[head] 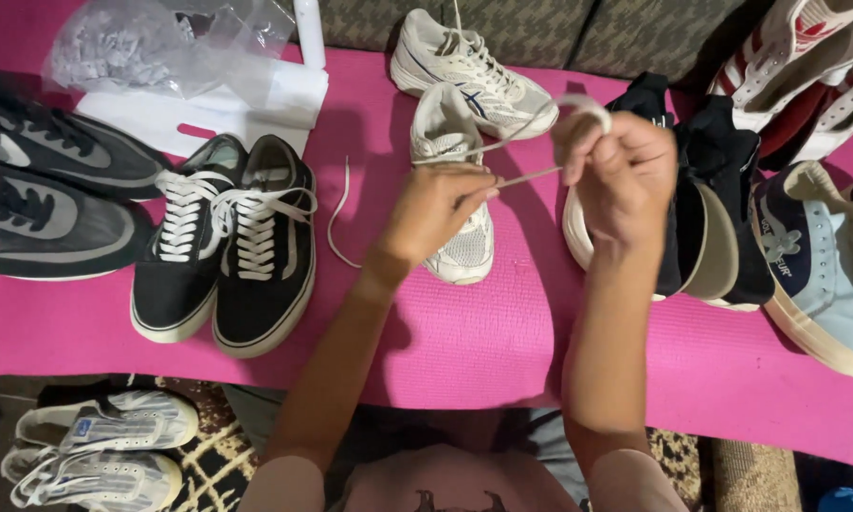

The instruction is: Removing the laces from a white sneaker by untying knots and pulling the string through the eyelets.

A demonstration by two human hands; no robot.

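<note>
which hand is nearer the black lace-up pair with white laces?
Left. The left hand is just right of the black pair, pinching a white lace. The right hand is farther right, over black high-tops.

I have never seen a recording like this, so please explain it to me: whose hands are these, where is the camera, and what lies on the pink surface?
No machine here: a person works with bare hands, and the one camera sits on their head, looking down. The left hand and right hand each keep a grip on a white shoelace stretched between them, above a white running shoe whose mate lies behind it. All rests on a pink mat. To the left stand black lace-up sneakers and dark grey trainers; to the right, black high-tops and a pale blue shoe.
</note>
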